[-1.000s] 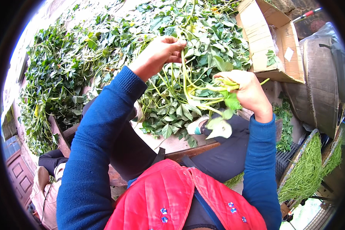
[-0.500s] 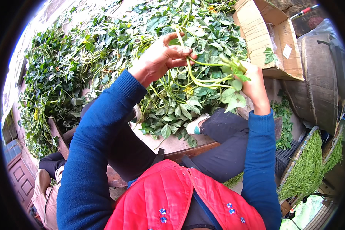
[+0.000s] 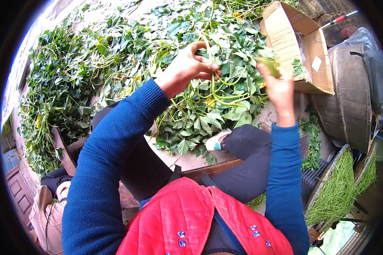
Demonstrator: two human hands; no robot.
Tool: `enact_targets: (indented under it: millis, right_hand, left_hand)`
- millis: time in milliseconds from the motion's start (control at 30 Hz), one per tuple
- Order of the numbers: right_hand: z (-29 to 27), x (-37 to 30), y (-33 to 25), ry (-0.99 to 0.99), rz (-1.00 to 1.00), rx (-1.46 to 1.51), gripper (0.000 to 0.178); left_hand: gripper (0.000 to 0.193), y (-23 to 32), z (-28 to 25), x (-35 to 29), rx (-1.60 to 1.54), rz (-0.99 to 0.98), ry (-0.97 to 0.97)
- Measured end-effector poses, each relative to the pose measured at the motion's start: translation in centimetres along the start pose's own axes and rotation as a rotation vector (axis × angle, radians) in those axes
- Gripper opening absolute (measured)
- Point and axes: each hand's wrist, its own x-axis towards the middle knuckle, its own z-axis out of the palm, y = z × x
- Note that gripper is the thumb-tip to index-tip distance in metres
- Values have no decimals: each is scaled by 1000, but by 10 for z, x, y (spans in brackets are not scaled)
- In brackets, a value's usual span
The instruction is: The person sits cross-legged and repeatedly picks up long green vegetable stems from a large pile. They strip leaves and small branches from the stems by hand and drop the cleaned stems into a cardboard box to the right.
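My left hand (image 3: 186,69) pinches a leafy green vine (image 3: 213,83) between thumb and fingers; its pale stem runs up past the fingers and its lower stalks hang toward the right. To the right, my right hand (image 3: 281,90), slightly smeared by motion, is closed round a short bunch of green stems (image 3: 270,66). A gap separates this bunch from the vine. Below and beyond both hands spreads a big heap of leafy vines (image 3: 200,123) on the ground.
An open cardboard box (image 3: 281,44) stands at the far right, beside a large brown drum-like container (image 3: 353,93). Baskets of thin green stalks (image 3: 334,191) sit at the right, near a dark plastic crate (image 3: 312,182). Another person (image 3: 49,212) is at the lower left.
My right hand has come away from the vine's stalks, which now hang below my left hand. The left hand has shifted slightly down and right, still pinching the vine.
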Motion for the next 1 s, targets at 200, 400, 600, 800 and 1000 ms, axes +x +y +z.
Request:
enact_targets:
  millis: [200, 400, 600, 800, 1000]
  right_hand:
    - [38, -22, -23, -328, -320, -487, 7]
    - [18, -31, -21, -119, -388, -670, 11]
    - [-142, -85, -20, 360, -181, -900, 19]
    - [-302, -311, 39, 82, 1074, -1386, 39]
    - [-227, -290, 31, 376, 518, -1067, 28]
  left_hand:
    - [70, -6, 4, -5, 79, 37, 30]
    - [61, -13, 15, -19, 345, -35, -57]
    - [69, -20, 1, -37, 179, -44, -111]
    - [59, -21, -3, -50, 190, -36, -102]
    - [58, -32, 17, -75, 166, -11, -92]
